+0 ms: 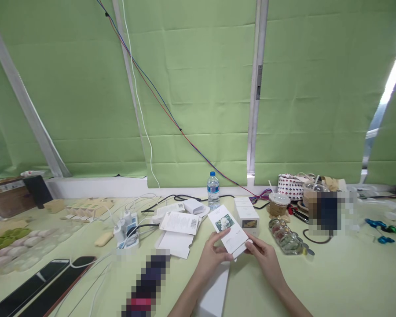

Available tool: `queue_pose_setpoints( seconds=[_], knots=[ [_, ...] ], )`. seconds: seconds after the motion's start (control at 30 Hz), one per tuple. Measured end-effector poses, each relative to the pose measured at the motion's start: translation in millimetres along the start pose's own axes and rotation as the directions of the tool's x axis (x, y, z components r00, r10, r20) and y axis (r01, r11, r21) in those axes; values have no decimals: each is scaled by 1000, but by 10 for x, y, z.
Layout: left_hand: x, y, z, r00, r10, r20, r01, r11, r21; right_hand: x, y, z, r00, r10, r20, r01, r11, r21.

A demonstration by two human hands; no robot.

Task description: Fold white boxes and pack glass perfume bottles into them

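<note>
Between my two hands, above the pale green table, is a small white carton (231,233) with a white flower picture on its face. My left hand (214,251) grips its left side, thumb near the lower end and fingers across the front. At the lower right end, the fingers of my right hand (262,253) pinch the carton by its end flap, which looks partly folded out. Just behind stands a row of similar white boxes (246,215). A long white board or box (214,293) lies under my left forearm.
A water bottle (213,191) stands behind the boxes. Opened white packaging (180,223) and a power strip (127,231) with cables lie to the left, beyond them phones (29,281). On the right are a lidded drink cup (279,203) and a row of round tins (285,237).
</note>
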State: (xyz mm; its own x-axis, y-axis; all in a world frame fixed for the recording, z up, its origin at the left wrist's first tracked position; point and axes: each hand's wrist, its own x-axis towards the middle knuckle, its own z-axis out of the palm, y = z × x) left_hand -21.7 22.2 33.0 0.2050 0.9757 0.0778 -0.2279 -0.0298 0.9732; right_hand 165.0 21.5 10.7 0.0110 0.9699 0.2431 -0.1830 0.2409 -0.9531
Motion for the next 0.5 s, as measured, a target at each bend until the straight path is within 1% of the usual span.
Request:
queue_pose_setpoints(
  seconds=[0.2, 0.37, 0.5],
  knots=[
    [33, -37, 6, 999, 9, -41, -7, 999, 43, -4, 11, 7, 999, 14, -30, -14, 1000, 6],
    [33, -61, -7, 996, 80, -26, -75, 987, 144, -3, 30, 4, 998, 13, -54, -13, 1000, 13],
    [19, -70, -9, 996, 90, -14, -87, 983, 161, -8, 13, 15, 997, 19, -79, -18, 1000, 15]
  ],
)
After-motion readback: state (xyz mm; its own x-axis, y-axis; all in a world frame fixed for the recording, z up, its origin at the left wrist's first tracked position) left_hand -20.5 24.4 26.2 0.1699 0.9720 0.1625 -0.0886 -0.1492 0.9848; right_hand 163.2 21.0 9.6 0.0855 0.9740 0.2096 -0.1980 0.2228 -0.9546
